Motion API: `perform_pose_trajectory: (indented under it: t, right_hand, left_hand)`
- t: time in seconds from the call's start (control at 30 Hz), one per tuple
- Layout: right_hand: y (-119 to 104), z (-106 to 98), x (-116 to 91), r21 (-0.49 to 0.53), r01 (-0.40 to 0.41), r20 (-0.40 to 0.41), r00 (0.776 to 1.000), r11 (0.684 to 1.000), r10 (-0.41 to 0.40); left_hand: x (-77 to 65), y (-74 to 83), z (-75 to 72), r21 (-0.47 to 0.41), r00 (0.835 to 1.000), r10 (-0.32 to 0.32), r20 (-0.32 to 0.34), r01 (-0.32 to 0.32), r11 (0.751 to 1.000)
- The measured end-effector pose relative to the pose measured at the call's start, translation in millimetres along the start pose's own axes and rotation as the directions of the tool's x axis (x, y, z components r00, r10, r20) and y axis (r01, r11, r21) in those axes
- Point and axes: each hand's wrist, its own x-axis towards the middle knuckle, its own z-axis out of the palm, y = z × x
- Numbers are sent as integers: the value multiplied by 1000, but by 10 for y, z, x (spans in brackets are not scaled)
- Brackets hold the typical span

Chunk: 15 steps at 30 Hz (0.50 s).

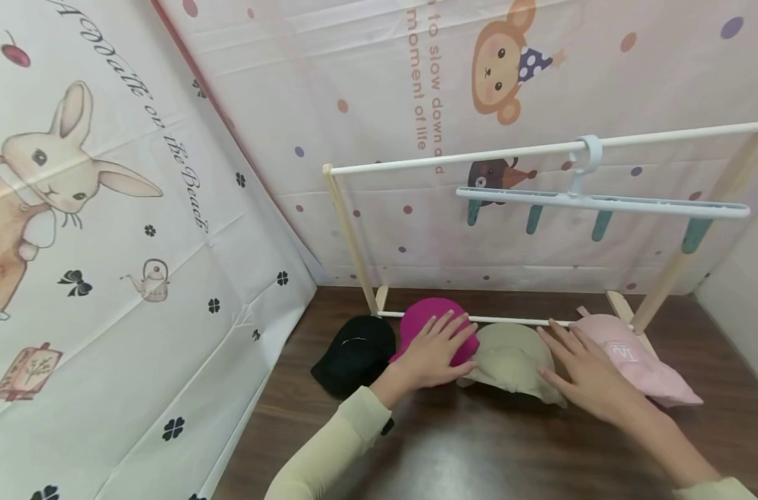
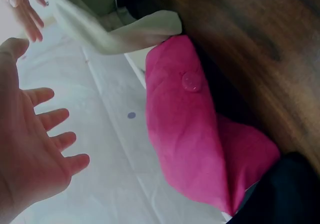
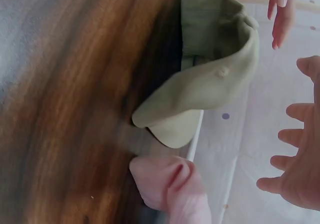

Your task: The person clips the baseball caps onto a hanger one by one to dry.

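The left hand [image 1: 430, 353], fingers spread and empty, is hiding part of the magenta fabric cap [image 1: 419, 314] beneath; the right hand [image 1: 590, 378], likewise empty, is hovering near the beige fabric cap [image 1: 510, 354]. The right wrist view is cropping the pale-pink cap [image 3: 172, 186].

head: bright, glare on counter [image 1: 447, 451] | left wrist: soft focus, upper-left washed out | right wrist: slightly blurred, dark shadow beside beige cap [image 3: 212, 84]
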Motion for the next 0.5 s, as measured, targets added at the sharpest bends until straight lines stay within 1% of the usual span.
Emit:
perform_pose_trajectory:
  t: [0.13,0.23,0.4,0.5]
  right_hand:
    - [-16,78,-23,9,16,14,1000,1000,-16]
    - [-31,142,-34,1,50,-5,999,999,-50]
    - [-53,255,-49,-24,113,-50,992,993,-114]
    - [-66,295,-55,-8,100,-38,994,995,-100]
  left_hand:
    - [-21,24,48,-19,1000,21,21,-21,1000]
    - [-30,39,88,-17,999,37,31,-36,999]
    - [-40,70,174,-23,997,76,10,-76,997]
    - [-39,94,214,-25,995,97,-7,-97,995]
